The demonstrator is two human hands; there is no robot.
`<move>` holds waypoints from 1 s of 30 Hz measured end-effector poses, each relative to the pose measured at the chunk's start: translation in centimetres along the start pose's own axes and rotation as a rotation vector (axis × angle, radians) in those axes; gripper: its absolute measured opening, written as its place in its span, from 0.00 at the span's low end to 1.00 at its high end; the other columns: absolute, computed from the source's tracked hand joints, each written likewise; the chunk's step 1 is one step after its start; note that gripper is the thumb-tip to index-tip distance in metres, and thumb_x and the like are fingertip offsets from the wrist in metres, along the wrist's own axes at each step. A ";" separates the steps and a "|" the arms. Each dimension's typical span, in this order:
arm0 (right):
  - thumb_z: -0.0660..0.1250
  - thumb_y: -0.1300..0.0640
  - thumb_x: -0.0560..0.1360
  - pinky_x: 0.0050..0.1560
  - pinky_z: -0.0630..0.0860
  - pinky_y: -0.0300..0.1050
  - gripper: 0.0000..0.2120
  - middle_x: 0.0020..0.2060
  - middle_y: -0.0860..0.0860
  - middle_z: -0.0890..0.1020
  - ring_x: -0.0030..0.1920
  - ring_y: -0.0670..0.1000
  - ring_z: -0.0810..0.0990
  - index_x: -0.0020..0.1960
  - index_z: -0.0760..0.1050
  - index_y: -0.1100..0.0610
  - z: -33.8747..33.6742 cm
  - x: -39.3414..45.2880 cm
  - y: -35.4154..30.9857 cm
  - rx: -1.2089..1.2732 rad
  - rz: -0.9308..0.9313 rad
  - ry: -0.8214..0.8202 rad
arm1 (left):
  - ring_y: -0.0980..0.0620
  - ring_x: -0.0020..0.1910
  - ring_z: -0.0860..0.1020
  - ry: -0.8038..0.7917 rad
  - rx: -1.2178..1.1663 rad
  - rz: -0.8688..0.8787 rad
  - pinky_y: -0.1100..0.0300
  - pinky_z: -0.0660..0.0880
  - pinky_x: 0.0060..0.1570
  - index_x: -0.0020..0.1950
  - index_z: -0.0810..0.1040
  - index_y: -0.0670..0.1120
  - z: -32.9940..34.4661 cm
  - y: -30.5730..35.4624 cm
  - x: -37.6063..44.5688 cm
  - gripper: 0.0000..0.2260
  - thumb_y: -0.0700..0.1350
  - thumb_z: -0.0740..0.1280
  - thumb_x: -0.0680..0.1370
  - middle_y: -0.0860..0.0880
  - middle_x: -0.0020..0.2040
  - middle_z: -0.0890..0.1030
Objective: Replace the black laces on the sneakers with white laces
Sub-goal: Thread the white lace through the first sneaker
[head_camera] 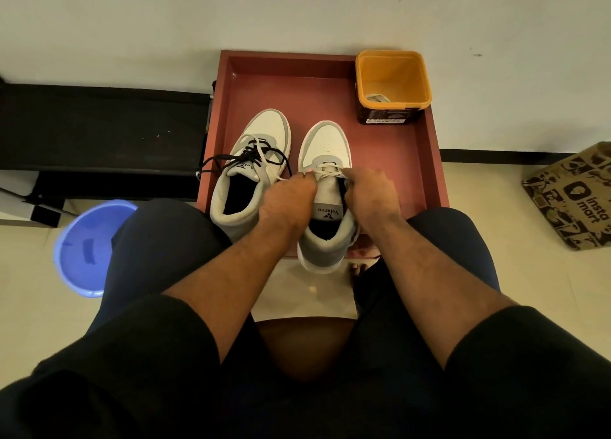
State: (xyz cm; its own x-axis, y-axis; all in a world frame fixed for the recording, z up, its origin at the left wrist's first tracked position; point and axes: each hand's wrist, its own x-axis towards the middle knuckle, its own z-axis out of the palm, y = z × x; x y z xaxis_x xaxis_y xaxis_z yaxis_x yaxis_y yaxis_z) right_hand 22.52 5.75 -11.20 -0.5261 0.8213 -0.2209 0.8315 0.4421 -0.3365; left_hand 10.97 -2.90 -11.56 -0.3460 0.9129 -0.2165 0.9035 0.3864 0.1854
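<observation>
Two white-and-grey sneakers stand on a reddish tray (390,160), toes pointing away from me. The left sneaker (251,170) has a loose black lace (231,159) lying over its front, and a white lace runs across it too. The right sneaker (325,147) carries a white lace (325,170) at its lower eyelets. My left hand (286,202) pinches one end of that white lace at the shoe's left side. My right hand (372,194) pinches the other end at the right side. Both hands cover the shoe's upper eyelets.
An orange-rimmed tub (393,84) stands in the tray's far right corner with something pale inside. A blue plastic basin (89,250) sits on the floor at my left knee. A printed paper bag (575,197) lies at the right. A black bench (99,131) runs along the wall at the left.
</observation>
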 end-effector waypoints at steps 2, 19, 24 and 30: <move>0.59 0.61 0.76 0.38 0.75 0.46 0.15 0.45 0.54 0.82 0.39 0.54 0.77 0.58 0.79 0.52 -0.2 0.1 0.2 0.040 0.027 0.009 | 0.41 0.54 0.80 0.023 -0.027 -0.025 0.47 0.76 0.48 0.61 0.72 0.45 -0.3 0.1 0.0 0.11 0.40 0.60 0.80 0.44 0.57 0.79; 0.67 0.55 0.78 0.44 0.76 0.36 0.05 0.42 0.44 0.84 0.46 0.41 0.81 0.47 0.82 0.50 -1.9 -2.7 -0.1 0.920 0.226 0.084 | 0.50 0.23 0.74 0.011 -1.205 -0.195 0.64 0.66 0.22 0.65 0.77 0.48 -9.5 -0.7 -4.0 0.15 0.50 0.67 0.79 0.44 0.42 0.85; 0.62 0.61 0.80 0.54 0.78 0.45 0.09 0.49 0.52 0.84 0.50 0.46 0.81 0.57 0.79 0.57 -3.5 -5.4 -1.8 1.460 0.088 0.071 | 0.56 0.17 0.66 -0.074 -1.558 0.019 0.67 0.59 0.18 0.60 0.80 0.44 -12.6 -1.3 -5.1 0.10 0.40 0.66 0.79 0.42 0.49 0.85; 0.55 0.52 0.82 0.44 0.80 0.48 0.17 0.52 0.58 0.81 0.45 0.54 0.81 0.70 0.67 0.50 -3.2 -6.5 -3.1 1.828 0.016 -0.200 | 0.53 0.19 0.70 0.095 -1.438 -0.046 0.66 0.63 0.19 0.51 0.84 0.42 -9.5 -1.5 -4.7 0.06 0.43 0.69 0.77 0.44 0.45 0.86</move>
State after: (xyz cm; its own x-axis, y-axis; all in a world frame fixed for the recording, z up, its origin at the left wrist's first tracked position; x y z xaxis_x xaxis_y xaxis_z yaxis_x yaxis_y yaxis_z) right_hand 23.93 0.14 -5.78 -0.6452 0.7106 -0.2805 -0.3030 -0.5751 -0.7599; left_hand 8.81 -6.50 -1.67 -0.4341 0.8793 -0.1959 -0.1220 0.1581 0.9799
